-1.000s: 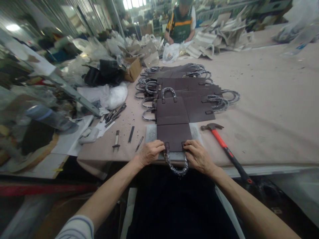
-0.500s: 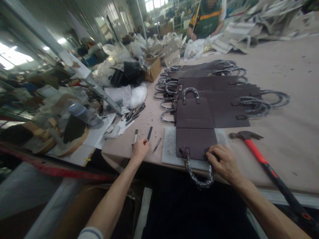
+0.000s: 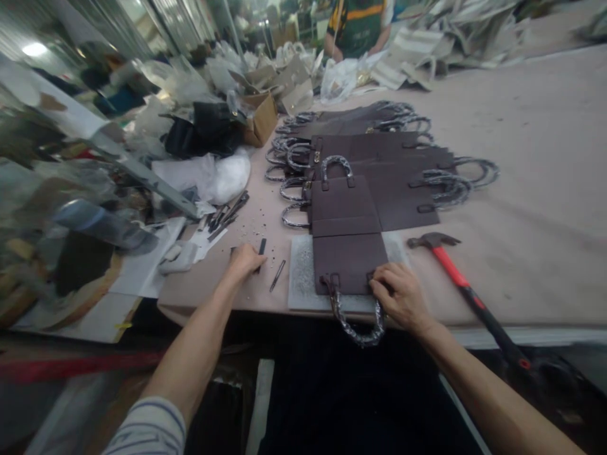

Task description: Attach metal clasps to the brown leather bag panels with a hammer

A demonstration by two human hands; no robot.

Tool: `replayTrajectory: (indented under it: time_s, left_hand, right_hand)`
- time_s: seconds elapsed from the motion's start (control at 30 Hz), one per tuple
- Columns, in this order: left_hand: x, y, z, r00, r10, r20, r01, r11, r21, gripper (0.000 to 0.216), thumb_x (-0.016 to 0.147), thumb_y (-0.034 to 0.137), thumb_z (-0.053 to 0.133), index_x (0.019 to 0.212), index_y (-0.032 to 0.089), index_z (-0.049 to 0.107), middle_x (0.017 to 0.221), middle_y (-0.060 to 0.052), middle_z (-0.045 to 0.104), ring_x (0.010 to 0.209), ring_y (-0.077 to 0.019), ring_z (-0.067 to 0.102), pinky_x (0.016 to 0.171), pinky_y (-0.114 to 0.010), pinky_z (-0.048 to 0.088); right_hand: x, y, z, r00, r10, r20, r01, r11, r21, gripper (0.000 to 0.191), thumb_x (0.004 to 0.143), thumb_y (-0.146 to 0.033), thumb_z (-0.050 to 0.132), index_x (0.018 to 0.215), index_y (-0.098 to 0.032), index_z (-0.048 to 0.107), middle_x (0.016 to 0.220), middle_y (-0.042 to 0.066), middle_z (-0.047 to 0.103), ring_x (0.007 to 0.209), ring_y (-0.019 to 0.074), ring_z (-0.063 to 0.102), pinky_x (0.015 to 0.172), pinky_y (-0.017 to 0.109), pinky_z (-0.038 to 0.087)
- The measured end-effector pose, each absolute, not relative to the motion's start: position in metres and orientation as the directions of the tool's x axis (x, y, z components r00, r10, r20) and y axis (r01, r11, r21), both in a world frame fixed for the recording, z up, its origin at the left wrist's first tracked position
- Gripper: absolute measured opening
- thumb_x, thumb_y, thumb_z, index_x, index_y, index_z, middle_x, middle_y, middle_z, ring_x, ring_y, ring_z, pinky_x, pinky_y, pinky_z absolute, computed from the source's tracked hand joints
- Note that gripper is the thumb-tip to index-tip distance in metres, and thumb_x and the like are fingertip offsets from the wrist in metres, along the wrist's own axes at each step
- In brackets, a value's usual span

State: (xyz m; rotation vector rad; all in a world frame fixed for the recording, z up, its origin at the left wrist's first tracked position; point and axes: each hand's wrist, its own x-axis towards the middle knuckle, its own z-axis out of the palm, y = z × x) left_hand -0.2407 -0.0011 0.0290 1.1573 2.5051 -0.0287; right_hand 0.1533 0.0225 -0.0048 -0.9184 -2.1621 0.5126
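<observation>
- While the right tab of a wrapped handle is pinched by the bent fingers of the right hand, the left hand is held well apart, low over the table.
- The left fingers are curled down at a dark flat bar; whether it is grasped or only touched cannot be told.
- The brown panel, to which the wrapped handle is fixed, is laid flat on a pale slab by the near table edge, with the loop stuck out past that edge.
- Between the slab and the left hand, a thin rod is set at a slant.
- To the right of the slab, a claw hammer is laid, its red and black grip carried over the edge.
- Beyond the slab, more brown panels with wrapped loops are spread in overlapping layers.
- At the far side, another person is partly seen behind clear plastic.
</observation>
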Motion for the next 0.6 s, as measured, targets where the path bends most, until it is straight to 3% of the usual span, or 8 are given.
replayTrajectory:
  time_s: [0.1, 0.17, 0.3, 0.43, 0.5, 0.6]
  left_hand:
    - [-0.245, 0.010, 0.027, -0.578, 0.706, -0.409, 0.749, 0.658, 0.076, 0.019, 0.067, 0.024, 0.074, 0.053, 0.018, 0.062, 0.047, -0.009, 0.060, 0.069, -0.0325, 0.072, 0.067, -0.035, 0.054]
    - [-0.249, 0.010, 0.026, -0.575, 0.698, -0.427, 0.729, 0.674, 0.119, 0.020, 0.062, 0.022, 0.075, 0.051, 0.019, 0.059, 0.041, -0.006, 0.055, 0.062, -0.0311, 0.070, 0.061, -0.034, 0.053]
    - [-0.254, -0.005, 0.024, -0.560, 0.729, -0.395, 0.510, 0.678, 0.530, 0.019, 0.066, 0.032, 0.072, 0.063, 0.017, 0.060, 0.048, -0.002, 0.060, 0.052, -0.0205, 0.065, 0.050, -0.025, 0.051]
    - [-0.232, -0.021, 0.022, -0.562, 0.772, -0.297, 0.083, 0.409, 0.909, 0.032, 0.066, 0.039, 0.075, 0.079, 0.015, 0.059, 0.070, -0.003, 0.070, 0.064, -0.0166, 0.071, 0.058, -0.024, 0.059]
    - [-0.206, -0.025, 0.020, -0.561, 0.795, -0.230, -0.059, 0.238, 0.969, 0.038, 0.064, 0.041, 0.079, 0.083, 0.015, 0.057, 0.075, -0.003, 0.071, 0.069, -0.0178, 0.073, 0.064, -0.028, 0.061]
    - [-0.160, -0.029, 0.014, -0.550, 0.829, -0.099, -0.070, 0.073, 0.995, 0.040, 0.068, 0.041, 0.081, 0.089, 0.015, 0.059, 0.080, -0.004, 0.073, 0.075, -0.0194, 0.075, 0.071, -0.032, 0.064]
  right_hand:
    - [0.153, 0.020, -0.002, -0.477, 0.766, 0.430, 0.480, 0.637, -0.603, 0.020, 0.094, -0.024, 0.053, 0.075, -0.022, 0.059, 0.084, 0.006, 0.066, 0.083, 0.0213, 0.056, 0.080, 0.039, 0.043]
    - [0.153, 0.019, -0.002, -0.471, 0.779, 0.415, 0.491, 0.622, -0.610, 0.020, 0.094, -0.023, 0.053, 0.075, -0.022, 0.058, 0.086, 0.006, 0.066, 0.085, 0.0213, 0.056, 0.082, 0.039, 0.044]
    - [0.154, 0.018, -0.004, -0.469, 0.787, 0.402, 0.493, 0.611, -0.620, 0.019, 0.095, -0.023, 0.053, 0.076, -0.021, 0.058, 0.087, 0.006, 0.065, 0.085, 0.0208, 0.056, 0.083, 0.038, 0.044]
    - [0.154, 0.018, -0.004, -0.474, 0.789, 0.391, 0.508, 0.608, -0.611, 0.020, 0.095, -0.022, 0.053, 0.076, -0.021, 0.059, 0.086, 0.006, 0.066, 0.084, 0.0206, 0.056, 0.083, 0.038, 0.043]
    - [0.154, 0.018, -0.003, -0.473, 0.793, 0.385, 0.515, 0.603, -0.609, 0.020, 0.095, -0.023, 0.053, 0.076, -0.021, 0.059, 0.086, 0.006, 0.065, 0.084, 0.0206, 0.056, 0.083, 0.038, 0.044]
    - [0.154, 0.018, -0.002, -0.465, 0.796, 0.388, 0.501, 0.598, -0.625, 0.020, 0.096, -0.023, 0.054, 0.076, -0.021, 0.058, 0.087, 0.006, 0.065, 0.084, 0.0207, 0.056, 0.083, 0.038, 0.043]
